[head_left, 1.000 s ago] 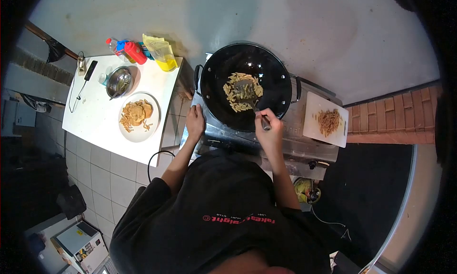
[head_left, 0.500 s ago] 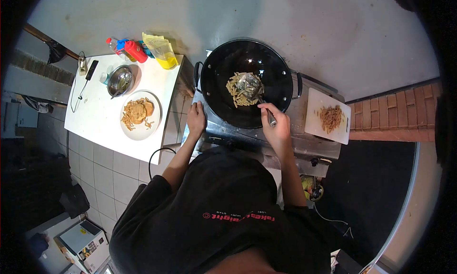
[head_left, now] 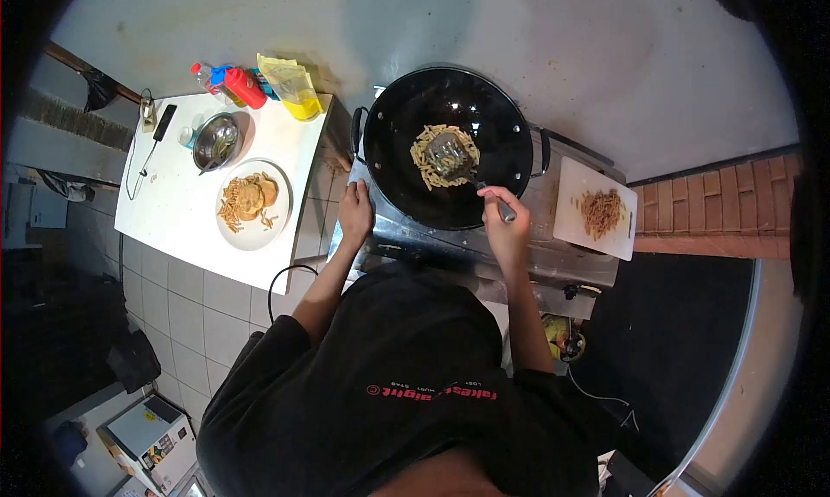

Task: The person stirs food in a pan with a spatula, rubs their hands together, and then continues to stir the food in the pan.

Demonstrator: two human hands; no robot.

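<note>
In the black wok (head_left: 398, 181) lies a pile of pale strip-like pieces (head_left: 425, 164). My right hand (head_left: 506, 220) is closed around the handle of a metal spatula (head_left: 450, 154), whose head rests over the pieces in the wok. At the left edge of the steel stove (head_left: 415, 245), just below the wok's left handle, my left hand (head_left: 355, 212) lies on the metal with its fingers extended and holds nothing.
On the white table (head_left: 173, 238) at left are a plate (head_left: 277, 225) of food, a metal bowl (head_left: 216, 143), a red bottle (head_left: 245, 88) and a yellow pouch (head_left: 298, 95). A white cutting board (head_left: 571, 229) with brown strips lies right of the wok.
My right hand has shifted slightly to the right with the spatula, and the spatula head has moved a little left. The pieces in the wok are spread differently. My left hand stays at the stove edge.
</note>
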